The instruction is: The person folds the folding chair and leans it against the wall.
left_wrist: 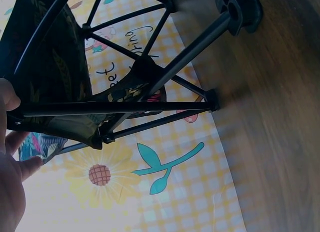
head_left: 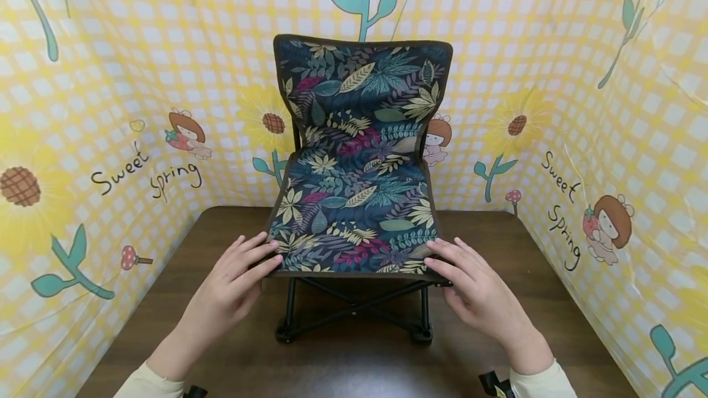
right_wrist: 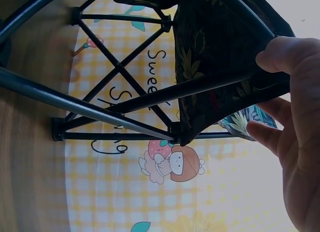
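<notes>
A small folding camp chair stands upright and unfolded, its dark fabric printed with colourful leaves. At the seat's front left corner, my left hand has its fingers over the fabric and grips the corner, with the thumb against the frame from below in the left wrist view. My right hand holds the front right corner the same way; its thumb presses the end of a black tube in the right wrist view. Crossed black legs show under the seat.
The chair stands on a dark brown wooden table. A yellow checked cloth with flowers and lettering hangs around the back and both sides, close behind the backrest.
</notes>
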Demonstrator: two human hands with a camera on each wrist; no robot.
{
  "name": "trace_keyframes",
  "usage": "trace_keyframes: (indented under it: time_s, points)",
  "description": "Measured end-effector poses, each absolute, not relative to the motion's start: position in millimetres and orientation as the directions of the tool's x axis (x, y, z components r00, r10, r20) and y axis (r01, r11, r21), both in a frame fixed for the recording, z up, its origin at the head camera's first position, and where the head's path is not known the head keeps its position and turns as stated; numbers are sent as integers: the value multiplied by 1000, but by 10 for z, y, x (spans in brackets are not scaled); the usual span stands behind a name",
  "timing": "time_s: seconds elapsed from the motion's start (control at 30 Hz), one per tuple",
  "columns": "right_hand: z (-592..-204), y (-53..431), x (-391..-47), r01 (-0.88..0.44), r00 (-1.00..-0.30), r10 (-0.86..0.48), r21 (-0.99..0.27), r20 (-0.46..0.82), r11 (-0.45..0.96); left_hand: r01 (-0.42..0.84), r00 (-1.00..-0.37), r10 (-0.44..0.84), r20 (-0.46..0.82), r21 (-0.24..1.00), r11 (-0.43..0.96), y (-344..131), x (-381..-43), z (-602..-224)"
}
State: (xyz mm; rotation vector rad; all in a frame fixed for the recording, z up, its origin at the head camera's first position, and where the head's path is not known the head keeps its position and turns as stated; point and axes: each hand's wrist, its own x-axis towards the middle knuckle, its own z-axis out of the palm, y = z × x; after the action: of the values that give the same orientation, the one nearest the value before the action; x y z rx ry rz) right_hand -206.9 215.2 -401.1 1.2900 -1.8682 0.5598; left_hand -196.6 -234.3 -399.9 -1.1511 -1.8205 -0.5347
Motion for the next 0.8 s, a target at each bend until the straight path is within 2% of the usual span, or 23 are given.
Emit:
trace_keyframes:
  time_s: [0.4, 0.6, 0.8]
  points:
    - [-3991, 2072, -2047, -919, -150, -569, 98, 808, 381, 903, -160, 501, 851, -78, 423, -2375, -1983, -4015]
    - [-3988, 2045, -2035, -917, -140, -574, 113, 807, 383, 907, -126, 504, 855, -107, 408, -2363, -2006, -3988]
    - [-3992, 2038, -2022, -905, -123, -573, 145, 810, 400, 914, -64, 493, 868, -148, 379, -2339, -2028, -3972]
